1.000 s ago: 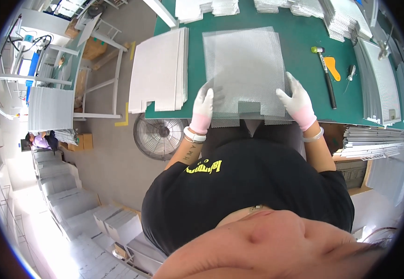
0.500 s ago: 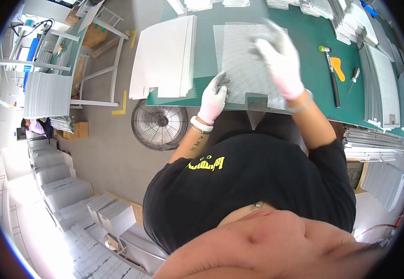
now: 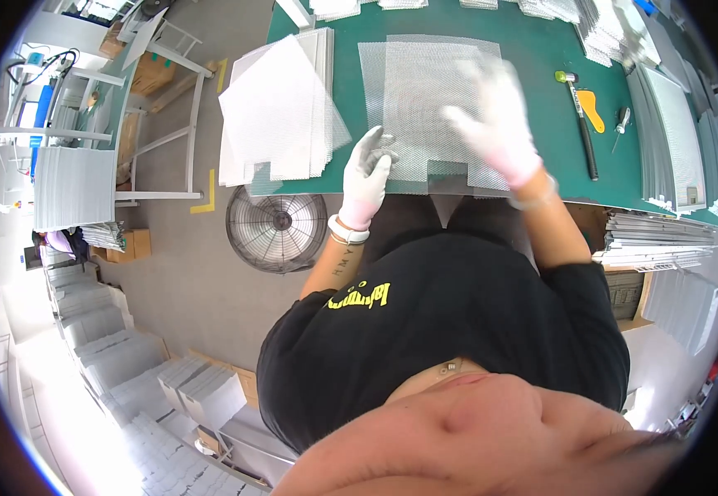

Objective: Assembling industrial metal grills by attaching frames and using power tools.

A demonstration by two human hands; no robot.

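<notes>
On the green table in front of me lie thin silvery mesh sheets [image 3: 421, 99], overlapping, with a notch in the near edge. Over their right part is my right hand [image 3: 498, 128] in a white glove, thumb spread away from fingers that are smeared by motion. My left hand [image 3: 366, 178], gloved with grey fingertips, is at the sheets' near left edge. Its fingers are loosely bent with the thumb apart, and no held thing shows. Left of it stands a stack of white mesh sheets [image 3: 319, 107], topped by a sheet [image 3: 272, 103] turned askew.
To the right on the table [image 3: 541, 157] lie a hammer [image 3: 584, 132], a yellow flat piece [image 3: 591, 110] and a screwdriver [image 3: 622, 121]. Stacked panels [image 3: 669, 136] line the right side. A round floor fan [image 3: 280, 223] stands below the table's left front edge.
A sheet now lies askew on top of the left stack, which was straighter before. The sheets before me now overlap more visibly sideways. My hands stay near them; the whole view has shifted slightly.
</notes>
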